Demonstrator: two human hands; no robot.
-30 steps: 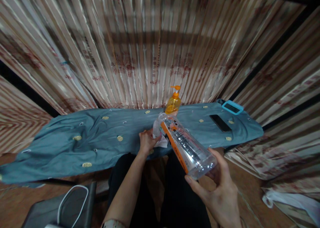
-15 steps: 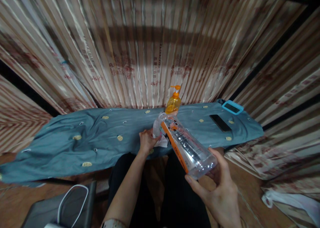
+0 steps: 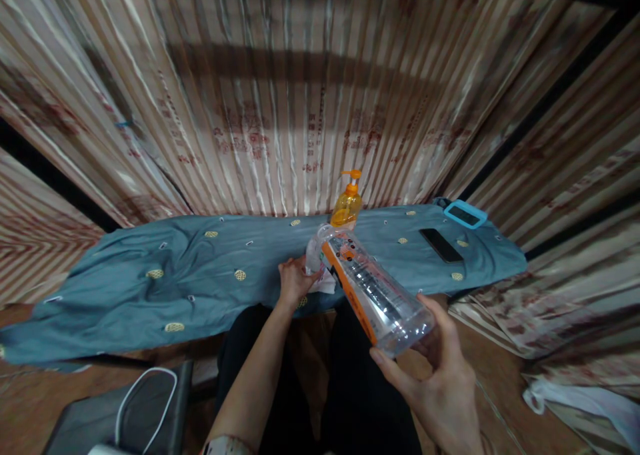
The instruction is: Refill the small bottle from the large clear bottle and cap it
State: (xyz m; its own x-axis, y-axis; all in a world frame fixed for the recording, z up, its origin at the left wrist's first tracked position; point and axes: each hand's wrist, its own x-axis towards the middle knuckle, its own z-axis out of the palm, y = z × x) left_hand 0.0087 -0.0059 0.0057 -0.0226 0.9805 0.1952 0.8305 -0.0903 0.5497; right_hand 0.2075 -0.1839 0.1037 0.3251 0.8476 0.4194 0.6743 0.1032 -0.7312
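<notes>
My right hand (image 3: 443, 382) grips the base end of a large clear plastic bottle (image 3: 380, 295) with an orange label strip. The bottle is tilted, its neck pointing up and left, away from me. My left hand (image 3: 295, 282) is closed on a small clear container (image 3: 314, 255) at the bottle's mouth end; the bottle partly hides it, so its exact kind is unclear. A white tissue-like piece (image 3: 325, 283) lies beneath the container. Just behind the bottle's neck stands an orange pump bottle (image 3: 347, 205) with some yellow-orange liquid low inside.
A blue-green cloth with pineapple prints (image 3: 200, 262) covers the narrow table. On its right lie a black phone (image 3: 441, 245) and a blue-framed device (image 3: 465, 214). A striped curtain (image 3: 280, 108) hangs behind. At lower left, a dark stool (image 3: 100, 415) bears a white cable (image 3: 173, 392).
</notes>
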